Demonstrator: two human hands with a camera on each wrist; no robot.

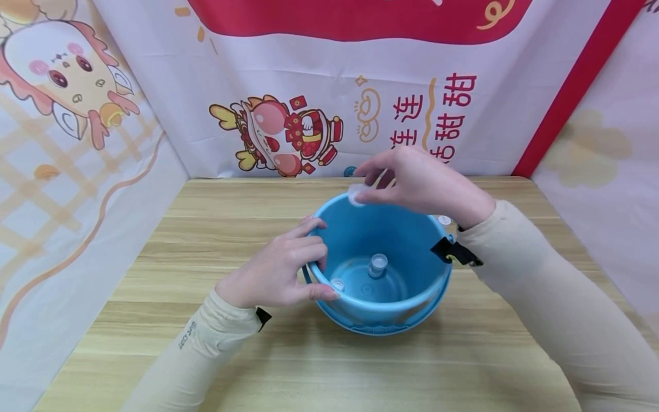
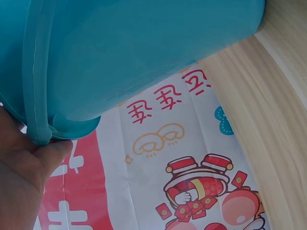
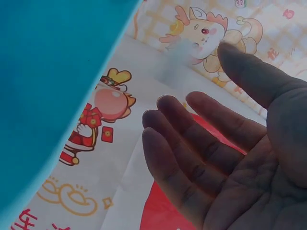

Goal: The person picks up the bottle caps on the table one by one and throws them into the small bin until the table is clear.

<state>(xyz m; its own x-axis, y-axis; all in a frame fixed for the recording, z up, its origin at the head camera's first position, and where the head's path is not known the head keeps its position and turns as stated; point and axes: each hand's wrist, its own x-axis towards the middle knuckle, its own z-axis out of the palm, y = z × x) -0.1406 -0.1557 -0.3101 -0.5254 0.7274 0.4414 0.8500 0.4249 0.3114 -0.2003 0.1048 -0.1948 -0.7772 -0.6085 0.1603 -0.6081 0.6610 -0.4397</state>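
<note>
A light blue bucket (image 1: 381,306) stands on the table. My left hand (image 1: 283,263) grips its rim at the left, fingers bent over the edge; the left wrist view has this hand (image 2: 31,167) beside the bucket's handle (image 2: 36,72). Above the far rim is my right hand (image 1: 407,180), next to a small translucent round piece (image 1: 358,195). In the right wrist view that hand (image 3: 225,148) has its fingers spread, and the blurred piece (image 3: 177,62) appears apart from them. A small clear round container (image 1: 378,264) sits on the bucket floor, with another clear piece (image 1: 337,284) near the left wall.
A small white disc (image 1: 444,220) lies on the wooden table (image 1: 206,240) to the right of the bucket, partly behind the right wrist. Printed cloth walls (image 1: 170,114) stand at the back and on both sides. A black strap (image 1: 455,252) hangs from the right cuff.
</note>
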